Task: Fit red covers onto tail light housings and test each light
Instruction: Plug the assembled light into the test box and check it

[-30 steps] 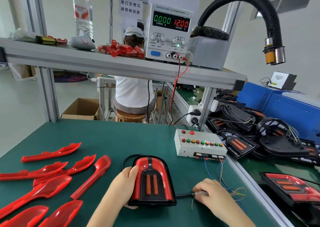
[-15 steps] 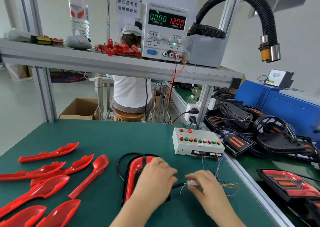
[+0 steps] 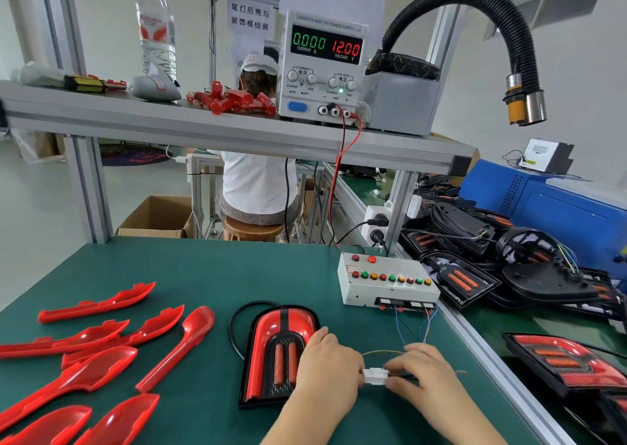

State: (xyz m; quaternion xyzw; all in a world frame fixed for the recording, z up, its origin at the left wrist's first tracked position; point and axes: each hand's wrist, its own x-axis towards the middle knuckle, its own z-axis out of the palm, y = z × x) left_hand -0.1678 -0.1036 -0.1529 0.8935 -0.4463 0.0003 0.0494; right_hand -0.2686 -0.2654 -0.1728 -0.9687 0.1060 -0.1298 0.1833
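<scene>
A tail light (image 3: 276, 349) with red covers fitted lies face up on the green mat (image 3: 217, 275), its black cable looping behind it. My left hand (image 3: 325, 370) and my right hand (image 3: 424, 376) meet just right of it, each pinching one side of a white connector (image 3: 375, 375). Thin wires run from there up to the white test box (image 3: 383, 283) with its row of coloured buttons. The power supply (image 3: 324, 66) on the shelf reads 0.000 A and 12.00 V. Several loose red covers (image 3: 101, 343) lie at the left.
A pile of black housings (image 3: 502, 268) lies right of the rail, and finished lights (image 3: 570, 366) lie at the near right. A black extraction hose (image 3: 522, 71) hangs over the right. Another person sits beyond the bench, back turned. A bottle and red parts stand on the shelf.
My left hand left the tail light and crossed over it to the right. Both hands now grip the white connector together, and the light is uncovered again.
</scene>
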